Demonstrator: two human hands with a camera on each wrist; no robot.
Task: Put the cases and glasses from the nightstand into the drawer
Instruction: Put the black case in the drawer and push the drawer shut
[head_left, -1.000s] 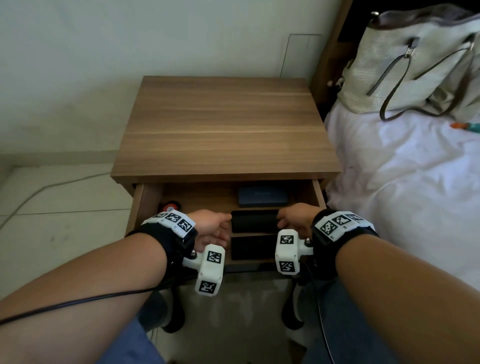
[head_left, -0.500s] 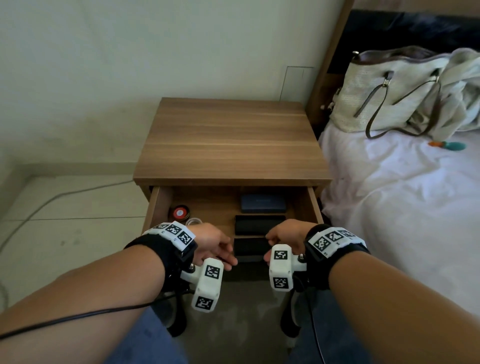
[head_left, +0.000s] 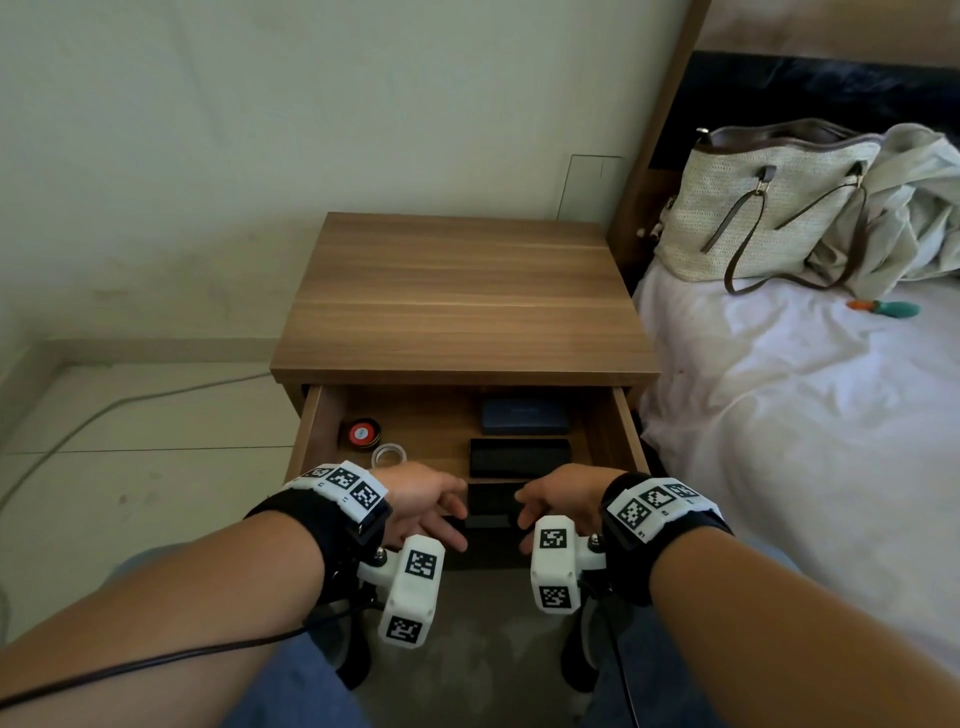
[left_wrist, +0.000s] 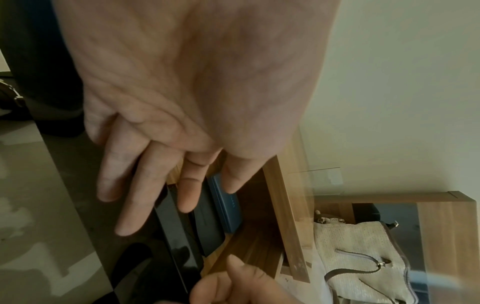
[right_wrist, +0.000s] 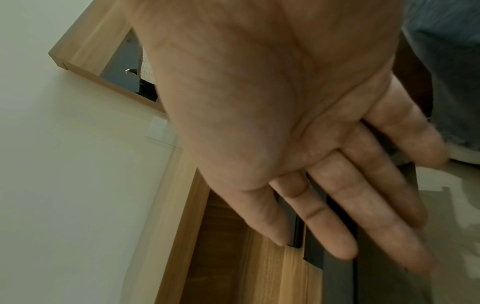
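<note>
Drawer (head_left: 621, 441) open, black case (head_left: 491, 506) between hands, left grip (head_left: 421, 506) and right grip (head_left: 563, 501) wide, empty

Pale wall (head_left: 260, 130), tiled floor (head_left: 130, 467); white-sheeted bed (head_left: 779, 415) right, woven handbag (head_left: 769, 208) against dark headboard (head_left: 810, 88).

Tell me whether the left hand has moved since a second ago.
Yes. The left hand has pulled back toward the person, off the black case to the drawer front edge, fingers now open.

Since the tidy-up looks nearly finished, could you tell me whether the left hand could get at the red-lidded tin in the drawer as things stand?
Probably yes. The drawer stands open, the left hand hovers open and empty at its front, and the red-lidded tin lies uncovered in the left rear, with only a clear tape roll beside it.
</note>
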